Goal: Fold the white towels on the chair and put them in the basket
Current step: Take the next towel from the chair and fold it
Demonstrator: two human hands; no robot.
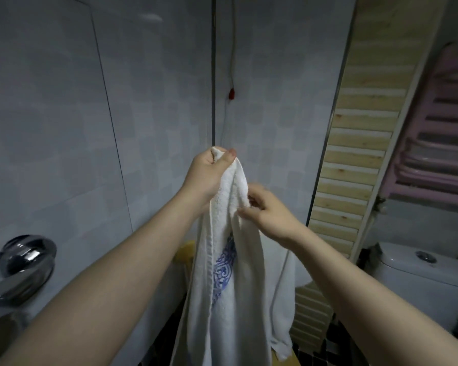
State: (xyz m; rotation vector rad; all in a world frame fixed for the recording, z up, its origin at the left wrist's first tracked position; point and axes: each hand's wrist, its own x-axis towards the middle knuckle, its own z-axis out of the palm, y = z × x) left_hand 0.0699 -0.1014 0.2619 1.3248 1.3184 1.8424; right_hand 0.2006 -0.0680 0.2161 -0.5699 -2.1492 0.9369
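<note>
A white towel point(230, 299) with a blue ornamental pattern hangs lengthwise in front of me, held up in the air. My left hand point(208, 175) grips its top corner, thumb pressed over the cloth. Slightly lower and to the right, my right hand point(267, 215) pinches the towel's edge between fingers and thumb. More white cloth point(283, 299) hangs behind the towel at the lower right. The chair and the basket are hidden from view.
Grey tiled walls meet in a corner straight ahead. A chrome tap point(24, 265) sticks out at the lower left. A slatted wooden panel point(360, 143), a pink rack point(439, 143) and a white toilet cistern point(418, 270) stand on the right. Something yellow point(185, 250) peeks out behind the towel.
</note>
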